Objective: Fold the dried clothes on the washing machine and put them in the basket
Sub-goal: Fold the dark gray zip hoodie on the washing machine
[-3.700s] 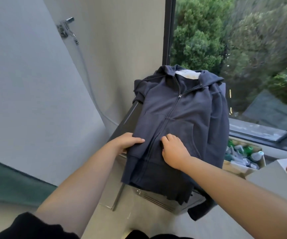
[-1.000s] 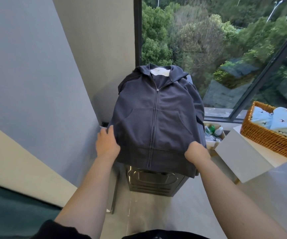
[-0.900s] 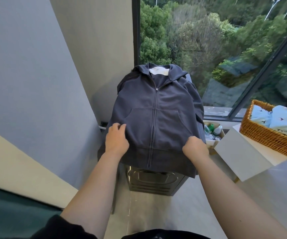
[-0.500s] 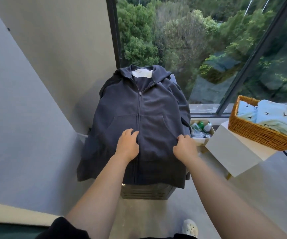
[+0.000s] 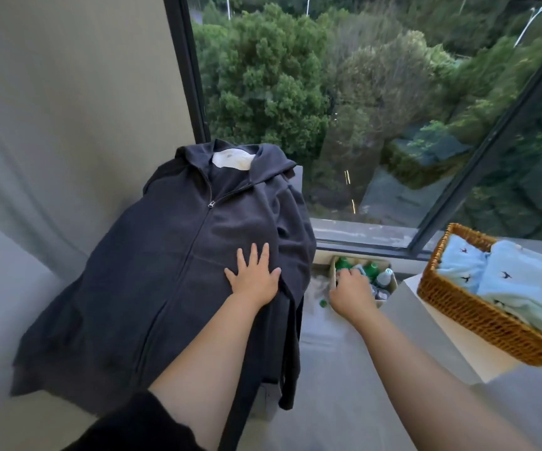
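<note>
Left hand (image 5: 253, 281) flat, fingers spread, on hoodie (image 5: 152, 271), likely pinning it for fold; right hand (image 5: 351, 292) just right of hoodie, loosely curled, empty, probably going for sleeve

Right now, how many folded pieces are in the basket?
2 visible in the basket: one light-blue piece at its left end, a larger one right of it. More may be hidden underneath.

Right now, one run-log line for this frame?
hoodie unfolded, zipped; left hand flat on it; right hand off it, grip unclear; basket holds blue clothes
</note>
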Available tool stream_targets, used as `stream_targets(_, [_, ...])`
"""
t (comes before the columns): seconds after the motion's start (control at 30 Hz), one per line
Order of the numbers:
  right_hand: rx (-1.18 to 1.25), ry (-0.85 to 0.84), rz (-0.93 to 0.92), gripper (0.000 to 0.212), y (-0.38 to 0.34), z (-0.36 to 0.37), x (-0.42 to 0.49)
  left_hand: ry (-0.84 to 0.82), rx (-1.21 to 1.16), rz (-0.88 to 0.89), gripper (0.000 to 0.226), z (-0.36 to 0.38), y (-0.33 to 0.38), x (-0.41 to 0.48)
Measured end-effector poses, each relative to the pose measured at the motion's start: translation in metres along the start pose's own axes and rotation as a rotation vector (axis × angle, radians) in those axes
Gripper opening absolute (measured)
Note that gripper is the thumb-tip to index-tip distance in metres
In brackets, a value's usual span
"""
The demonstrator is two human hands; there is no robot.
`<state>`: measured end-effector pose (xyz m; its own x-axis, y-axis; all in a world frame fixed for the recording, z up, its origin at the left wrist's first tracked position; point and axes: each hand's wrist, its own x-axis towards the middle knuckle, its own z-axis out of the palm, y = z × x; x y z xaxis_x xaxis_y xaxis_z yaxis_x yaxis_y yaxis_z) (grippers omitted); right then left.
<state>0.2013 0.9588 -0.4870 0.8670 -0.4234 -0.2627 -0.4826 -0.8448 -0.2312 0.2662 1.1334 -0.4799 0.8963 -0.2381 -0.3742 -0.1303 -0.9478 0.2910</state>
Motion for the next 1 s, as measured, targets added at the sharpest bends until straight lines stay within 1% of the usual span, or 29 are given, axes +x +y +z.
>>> stream_targets(0.13, [-0.001,-0.036,-0.054,0.037,0.018,-0.015,0.042,0.019,0.095,-0.101,0.075,0.005,0.021,0.017])
stream_targets(0.23, [0.103,-0.112,-0.068,0.042,0.010,-0.015,0.072,0.037,0.078,-0.122,0.072,-0.003,0.028,0.021])
stream_targets(0.3, [0.233,-0.163,-0.059,0.043,-0.003,-0.012,0.088,0.032,0.045,-0.112,0.069,-0.012,0.028,0.028])
stream_targets(0.37, [0.430,-0.210,-0.051,0.047,-0.016,-0.007,0.106,0.053,0.025,-0.105,0.062,-0.025,0.026,0.034])
stream_targets(0.4, [0.562,-0.245,-0.023,0.053,-0.024,-0.007,0.113,0.056,0.016,-0.105,0.058,-0.031,0.024,0.037])
stream_targets(0.47, [0.823,-0.322,0.048,0.069,-0.037,-0.006,0.127,0.055,-0.023,-0.126,0.045,-0.042,0.019,0.044])
stream_targets(0.5, [0.913,-0.347,0.075,0.076,-0.043,-0.004,0.137,0.060,-0.047,-0.149,0.037,-0.047,0.017,0.049])
stream_targets(0.53, [0.955,-0.353,0.095,0.079,-0.049,-0.002,0.145,0.066,-0.066,-0.173,0.028,-0.052,0.017,0.053])
stream_targets(0.57, [0.957,-0.341,0.090,0.076,-0.053,0.001,0.153,0.072,-0.068,-0.186,0.020,-0.057,0.019,0.056])
stream_targets(0.6, [0.922,-0.332,0.076,0.066,-0.056,0.002,0.160,0.072,-0.051,-0.194,0.013,-0.062,0.021,0.061])
stream_targets(0.67, [0.874,-0.300,0.057,0.044,-0.056,-0.003,0.176,0.056,0.005,-0.211,0.009,-0.073,0.027,0.070])
stream_targets(0.7, [0.862,-0.268,0.054,0.036,-0.054,-0.010,0.183,0.035,0.026,-0.227,0.011,-0.078,0.031,0.073])
stream_targets(0.73, [0.848,-0.210,0.073,0.033,-0.051,-0.018,0.191,0.008,0.048,-0.243,0.011,-0.083,0.034,0.075])
stream_targets(0.83, [0.848,0.062,0.131,0.031,-0.032,-0.049,0.222,-0.079,0.111,-0.261,0.014,-0.090,0.039,0.085])
stream_targets(0.87, [0.862,0.073,0.111,0.030,-0.025,-0.057,0.230,-0.107,0.113,-0.245,0.015,-0.087,0.041,0.087])
stream_targets(0.9, [0.851,0.009,0.072,0.030,-0.019,-0.063,0.238,-0.122,0.092,-0.225,0.022,-0.081,0.044,0.089])
stream_targets(0.97, [0.734,-0.225,-0.007,0.026,-0.003,-0.069,0.251,-0.122,0.006,-0.215,0.055,-0.066,0.053,0.093])
stream_targets(1.0, [0.678,-0.342,-0.036,0.026,0.004,-0.072,0.254,-0.115,-0.021,-0.226,0.066,-0.059,0.058,0.095])
